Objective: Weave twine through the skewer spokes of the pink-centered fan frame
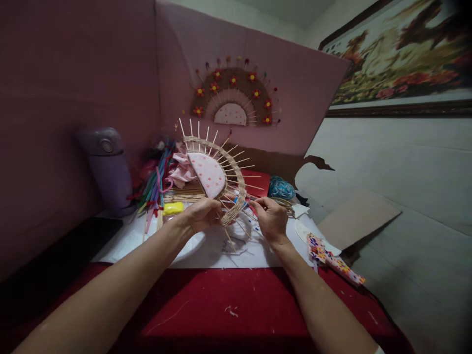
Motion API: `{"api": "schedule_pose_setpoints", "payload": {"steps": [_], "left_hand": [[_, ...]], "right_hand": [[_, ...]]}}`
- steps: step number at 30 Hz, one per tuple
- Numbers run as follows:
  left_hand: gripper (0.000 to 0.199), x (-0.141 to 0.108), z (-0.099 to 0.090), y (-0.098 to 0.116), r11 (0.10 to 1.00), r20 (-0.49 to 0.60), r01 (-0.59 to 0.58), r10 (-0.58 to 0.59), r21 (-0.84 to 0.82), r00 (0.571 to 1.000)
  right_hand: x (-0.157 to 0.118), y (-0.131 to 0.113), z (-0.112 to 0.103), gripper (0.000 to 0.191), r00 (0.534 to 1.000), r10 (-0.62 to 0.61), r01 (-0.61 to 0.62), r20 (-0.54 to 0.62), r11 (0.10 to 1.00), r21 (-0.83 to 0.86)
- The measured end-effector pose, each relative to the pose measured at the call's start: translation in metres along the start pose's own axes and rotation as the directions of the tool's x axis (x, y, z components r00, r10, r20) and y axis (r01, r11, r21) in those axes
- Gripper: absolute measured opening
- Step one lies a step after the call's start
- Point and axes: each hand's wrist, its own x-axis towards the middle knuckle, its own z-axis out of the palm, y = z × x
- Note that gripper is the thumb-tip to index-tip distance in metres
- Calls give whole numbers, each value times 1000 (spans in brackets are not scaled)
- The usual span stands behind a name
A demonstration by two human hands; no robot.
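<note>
Red table [265, 300] | left fingers [213, 206]: clasping stick fan [209, 174] | right fingers [264, 203]: pinched alongside

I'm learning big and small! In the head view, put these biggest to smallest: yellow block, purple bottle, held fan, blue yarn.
1. Held fan, counting its sticks
2. Purple bottle
3. Blue yarn
4. Yellow block

That's only how big they look here.
</note>
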Motion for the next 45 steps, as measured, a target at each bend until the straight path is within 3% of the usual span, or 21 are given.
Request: {"api": "schedule_pose_setpoints", "payload": {"steps": [7,14,16,19,21,22,25,29,33,41,45], "left_hand": [[48,-1,5,1,998,56,-22,26,-64,998],[49,0,0,9,987,-15,-64,62,-150,998],[51,0,0,10,986,-18,-68,66,-150,998],[53,0,0,12,985,-37,-71,66,-154,997],[54,-1,0,14,982,-63,-94,84,-164,994],[54,-1,0,15,980,-67,-105,95,-166,993],[54,-3,0,19,983,-47,-107,101,-148,994],[51,-6,2,22,997,-69,-34,30,-70,997],[51,-7,2,19,999,-63,50,-51,-11,997],[52,-3,-1,9,985,-16,140,-139,104,990],[49,-5,3,6,982,10,142,-144,128,989]], "right_hand": [[0,-1,0,25,1000,7,-7,-14,1000,-1],[6,-2,-2,23,991,127,-114,-44,965,237],[9,0,-1,27,976,219,-201,-2,900,388],[13,5,2,30,913,354,-397,202,663,635],[15,9,3,31,882,352,-465,315,536,704],[16,11,4,30,878,335,-475,342,514,714],[17,14,6,28,888,316,-459,334,565,686],[17,16,5,22,936,310,-345,167,715,608],[16,15,2,15,966,256,-234,37,805,545],[8,10,1,9,993,79,-39,-85,918,394],[7,11,3,8,994,48,-11,-97,937,349]]}}
